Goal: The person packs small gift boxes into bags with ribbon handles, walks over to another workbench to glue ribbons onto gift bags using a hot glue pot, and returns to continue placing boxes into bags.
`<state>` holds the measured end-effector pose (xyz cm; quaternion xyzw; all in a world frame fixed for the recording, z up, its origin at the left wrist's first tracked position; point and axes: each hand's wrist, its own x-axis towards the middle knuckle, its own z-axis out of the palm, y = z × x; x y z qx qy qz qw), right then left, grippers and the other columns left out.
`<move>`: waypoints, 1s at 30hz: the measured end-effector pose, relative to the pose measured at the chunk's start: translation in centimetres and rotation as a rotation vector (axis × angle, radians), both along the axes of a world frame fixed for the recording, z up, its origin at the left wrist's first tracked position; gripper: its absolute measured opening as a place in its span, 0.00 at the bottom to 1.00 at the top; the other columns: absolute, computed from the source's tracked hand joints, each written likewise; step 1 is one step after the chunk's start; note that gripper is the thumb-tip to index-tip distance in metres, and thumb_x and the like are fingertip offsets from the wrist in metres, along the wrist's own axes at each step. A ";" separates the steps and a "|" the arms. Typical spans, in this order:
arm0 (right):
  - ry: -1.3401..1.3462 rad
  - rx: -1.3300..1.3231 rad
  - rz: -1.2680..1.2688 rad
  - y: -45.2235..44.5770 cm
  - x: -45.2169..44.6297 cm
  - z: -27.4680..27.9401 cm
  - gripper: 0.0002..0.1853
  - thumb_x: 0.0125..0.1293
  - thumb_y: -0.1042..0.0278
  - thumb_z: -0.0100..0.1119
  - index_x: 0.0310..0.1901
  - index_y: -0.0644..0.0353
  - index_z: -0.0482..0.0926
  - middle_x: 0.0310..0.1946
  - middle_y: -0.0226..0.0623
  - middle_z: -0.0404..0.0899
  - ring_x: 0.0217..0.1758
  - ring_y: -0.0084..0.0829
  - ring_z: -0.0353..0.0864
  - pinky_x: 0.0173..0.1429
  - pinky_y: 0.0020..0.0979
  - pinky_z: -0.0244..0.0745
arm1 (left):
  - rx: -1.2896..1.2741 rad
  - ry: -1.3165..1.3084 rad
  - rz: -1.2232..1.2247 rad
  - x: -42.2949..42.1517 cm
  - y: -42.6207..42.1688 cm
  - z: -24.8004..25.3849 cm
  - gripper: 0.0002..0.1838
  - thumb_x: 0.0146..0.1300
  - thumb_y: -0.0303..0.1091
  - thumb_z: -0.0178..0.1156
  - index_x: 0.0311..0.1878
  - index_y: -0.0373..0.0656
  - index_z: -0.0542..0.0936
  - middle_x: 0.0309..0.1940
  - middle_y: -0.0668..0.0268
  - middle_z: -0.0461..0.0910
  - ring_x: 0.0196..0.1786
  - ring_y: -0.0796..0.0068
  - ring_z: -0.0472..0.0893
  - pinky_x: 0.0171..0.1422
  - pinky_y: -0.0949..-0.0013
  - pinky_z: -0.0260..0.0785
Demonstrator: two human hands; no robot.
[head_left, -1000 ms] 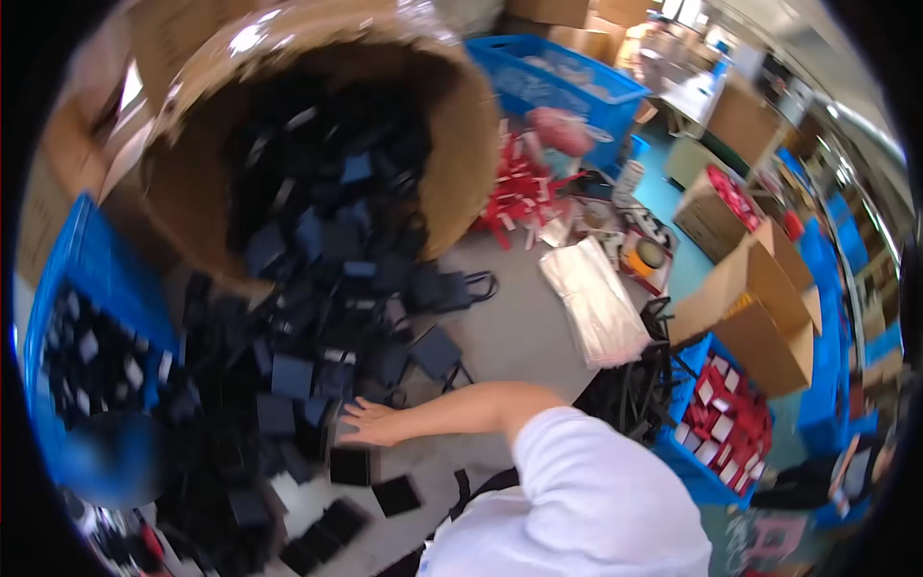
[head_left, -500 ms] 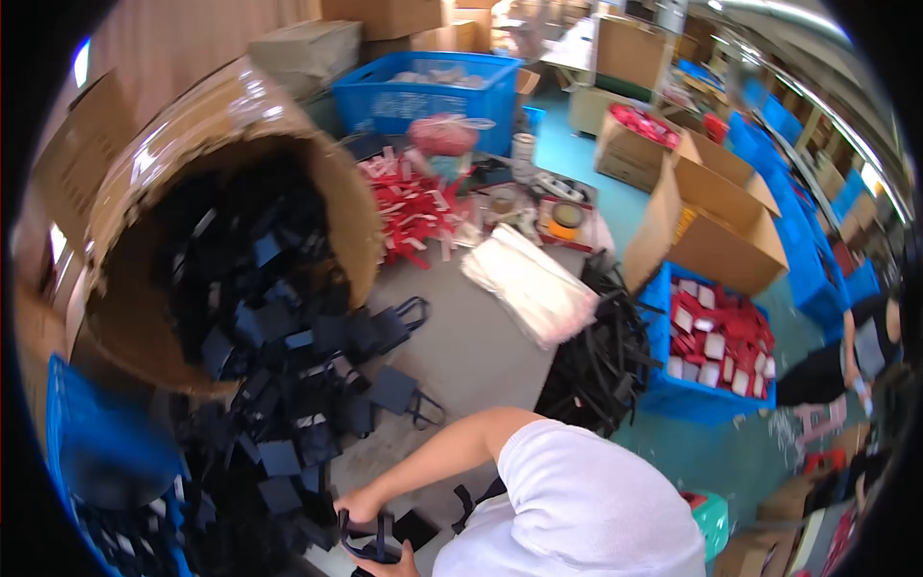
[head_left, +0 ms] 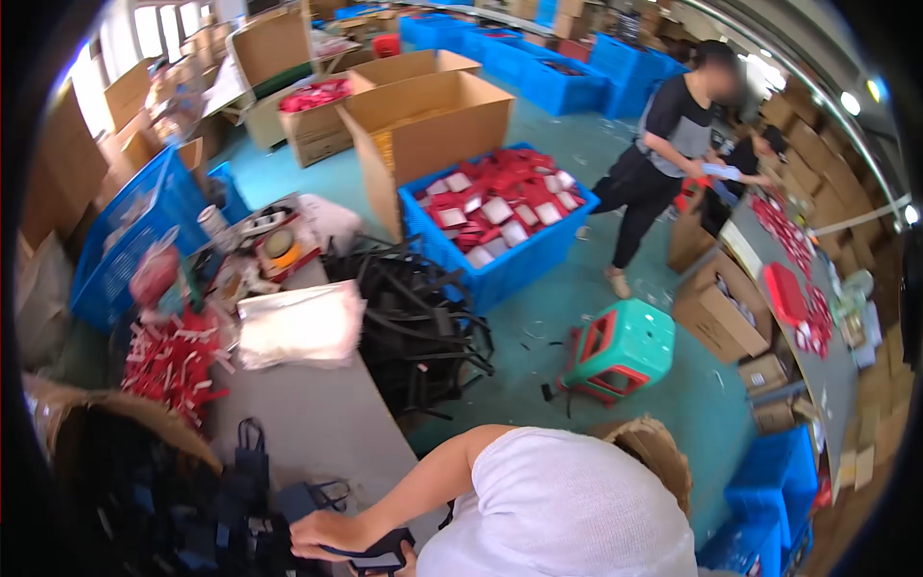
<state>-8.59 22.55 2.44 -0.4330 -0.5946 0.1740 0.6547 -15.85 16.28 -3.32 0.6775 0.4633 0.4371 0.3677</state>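
Observation:
My right hand [head_left: 325, 534] reaches in from the white sleeve, its fingers curled at the left edge of a small dark handled bag [head_left: 370, 556]. A pale grey patch shows on the bag's near side. At the bottom edge of the view, my left hand [head_left: 406, 556] grips the bag's other side, mostly cut off by the frame. Just beyond the hands, a navy handled bag [head_left: 300, 498] lies on the grey table [head_left: 322, 404], and another navy bag [head_left: 252, 464] is behind it. A heap of dark bags [head_left: 144, 500] spills from a large carton at left.
Clear plastic sleeves [head_left: 300, 325], red strips [head_left: 173, 361] and black straps [head_left: 413, 317] are on and beside the table. A blue crate [head_left: 510, 274] holds red-and-white pieces. Beyond are a green stool [head_left: 630, 341], open cartons [head_left: 437, 120] and a standing co-worker [head_left: 663, 154].
The view has swung to the right, showing more floor and a co-worker. Both hands still hold a dark bag, whose looped handles stood up before; now a pale patch shows on it.

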 end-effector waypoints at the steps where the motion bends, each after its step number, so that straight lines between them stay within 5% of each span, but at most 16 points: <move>1: 0.071 -0.044 -0.046 0.1 1.3 -0.4 0.13 0.65 0.66 0.54 0.25 0.63 0.69 0.22 0.42 0.69 0.28 0.46 0.73 0.31 0.43 0.65 | -0.024 -0.024 -0.019 0.7 -0.4 0.1 0.48 0.41 0.28 0.70 0.67 0.35 0.56 0.62 0.50 0.62 0.62 0.55 0.68 0.69 0.55 0.56; 3: 0.070 -0.410 0.011 0.7 2.7 -5.2 0.19 0.71 0.54 0.46 0.30 0.62 0.73 0.26 0.40 0.75 0.30 0.43 0.76 0.33 0.38 0.68 | -0.064 -0.069 -0.040 1.8 -0.9 0.4 0.47 0.42 0.28 0.70 0.67 0.35 0.56 0.63 0.50 0.62 0.61 0.55 0.68 0.69 0.55 0.56; 6: 0.471 -1.025 0.806 -1.7 3.5 -6.6 0.23 0.73 0.47 0.40 0.39 0.60 0.78 0.32 0.37 0.79 0.41 0.32 0.77 0.47 0.31 0.71 | -0.124 -0.097 0.052 0.1 -2.3 0.8 0.45 0.44 0.27 0.69 0.67 0.36 0.57 0.63 0.51 0.62 0.61 0.56 0.69 0.69 0.55 0.56; 7: 0.277 -0.811 0.736 -2.5 3.9 -5.9 0.20 0.69 0.51 0.45 0.43 0.60 0.77 0.40 0.40 0.77 0.47 0.34 0.74 0.53 0.32 0.68 | -0.140 -0.080 0.166 -2.7 -3.3 1.4 0.45 0.45 0.27 0.69 0.67 0.36 0.57 0.63 0.52 0.62 0.60 0.56 0.69 0.69 0.55 0.56; 8: 0.111 -0.577 0.717 -2.4 3.5 -6.4 0.19 0.66 0.55 0.50 0.47 0.61 0.76 0.48 0.42 0.74 0.54 0.36 0.71 0.59 0.33 0.65 | -0.463 -0.135 -0.010 -7.4 -2.1 -5.5 0.58 0.38 0.27 0.74 0.70 0.38 0.45 0.63 0.52 0.58 0.63 0.57 0.65 0.71 0.55 0.53; 9: 0.334 -0.671 0.882 -1.8 3.2 -8.0 0.22 0.60 0.55 0.53 0.51 0.62 0.73 0.52 0.42 0.71 0.58 0.38 0.68 0.62 0.35 0.63 | 0.040 0.137 0.042 -5.7 -2.6 0.5 0.58 0.37 0.26 0.73 0.70 0.38 0.45 0.65 0.52 0.56 0.67 0.58 0.59 0.72 0.55 0.51; 10: 0.352 -0.560 0.845 -2.7 4.7 -3.7 0.21 0.65 0.53 0.49 0.50 0.62 0.76 0.51 0.39 0.76 0.56 0.33 0.72 0.63 0.35 0.63 | -0.022 0.105 0.078 -7.6 -2.9 -2.7 0.59 0.35 0.27 0.74 0.70 0.38 0.47 0.67 0.52 0.56 0.70 0.58 0.54 0.73 0.56 0.49; 11: -0.011 -0.115 0.755 -2.0 5.9 -4.8 0.25 0.64 0.52 0.51 0.54 0.65 0.73 0.56 0.43 0.72 0.61 0.40 0.67 0.65 0.39 0.60 | 0.156 0.321 0.077 -7.9 -2.7 0.8 0.54 0.36 0.27 0.73 0.69 0.37 0.52 0.67 0.52 0.56 0.69 0.54 0.57 0.72 0.56 0.49; 12: 0.043 -0.266 0.917 -1.2 5.8 -5.2 0.29 0.63 0.50 0.52 0.58 0.66 0.70 0.57 0.44 0.70 0.62 0.44 0.67 0.66 0.41 0.60 | 0.077 0.287 0.208 -8.5 -3.2 3.0 0.48 0.39 0.27 0.71 0.67 0.36 0.59 0.66 0.51 0.59 0.68 0.51 0.59 0.71 0.57 0.51; 13: -0.193 -0.579 0.937 -0.4 5.5 -6.4 0.51 0.52 0.20 0.43 0.62 0.64 0.65 0.60 0.47 0.65 0.65 0.44 0.64 0.69 0.39 0.56 | -0.053 0.311 0.398 -11.0 -4.6 1.5 0.42 0.44 0.26 0.69 0.65 0.37 0.63 0.64 0.50 0.62 0.67 0.50 0.61 0.71 0.57 0.51; 14: 0.146 -0.869 0.952 -1.2 4.7 -3.7 0.43 0.60 0.28 0.45 0.61 0.63 0.67 0.61 0.45 0.66 0.65 0.42 0.65 0.67 0.39 0.58 | -0.130 0.291 0.568 -13.1 -6.5 0.7 0.37 0.49 0.27 0.66 0.64 0.37 0.64 0.62 0.50 0.64 0.67 0.50 0.61 0.71 0.57 0.52; 15: -0.109 -0.421 0.952 -0.5 4.3 -5.5 0.35 0.65 0.36 0.47 0.60 0.61 0.69 0.56 0.41 0.72 0.59 0.37 0.72 0.63 0.38 0.66 | -0.144 0.308 0.739 -15.1 -8.9 -0.4 0.32 0.53 0.27 0.63 0.63 0.36 0.65 0.61 0.50 0.65 0.65 0.50 0.63 0.70 0.57 0.53; 17: 0.485 -1.384 0.858 -0.9 1.9 -4.6 0.30 0.66 0.40 0.49 0.58 0.58 0.72 0.49 0.38 0.78 0.51 0.32 0.78 0.54 0.37 0.75 | -0.164 0.444 1.031 -18.2 -14.7 -1.7 0.29 0.55 0.27 0.61 0.62 0.35 0.66 0.60 0.50 0.66 0.63 0.50 0.64 0.69 0.57 0.54; 21: 0.386 -1.620 0.931 1.3 -2.6 -3.2 0.25 0.64 0.42 0.54 0.51 0.55 0.76 0.42 0.34 0.81 0.44 0.29 0.81 0.47 0.35 0.78 | -0.238 0.472 1.299 -17.3 -20.7 -3.4 0.28 0.55 0.25 0.60 0.60 0.34 0.66 0.58 0.49 0.66 0.63 0.50 0.64 0.68 0.56 0.55; 27: 0.238 -1.612 0.911 2.1 -7.3 -4.5 0.23 0.63 0.42 0.56 0.47 0.54 0.78 0.38 0.30 0.81 0.38 0.26 0.81 0.46 0.30 0.75 | -0.307 0.514 1.194 -12.0 -16.2 -6.6 0.44 0.44 0.35 0.67 0.66 0.37 0.60 0.67 0.50 0.56 0.70 0.44 0.52 0.73 0.46 0.44; 30: 0.212 -1.645 0.861 2.2 -6.9 -4.9 0.23 0.63 0.42 0.56 0.46 0.54 0.78 0.37 0.29 0.81 0.36 0.25 0.80 0.44 0.30 0.75 | -0.471 0.725 0.793 -15.7 -14.1 -5.9 0.57 0.33 0.40 0.71 0.71 0.42 0.53 0.72 0.56 0.48 0.74 0.45 0.44 0.74 0.41 0.36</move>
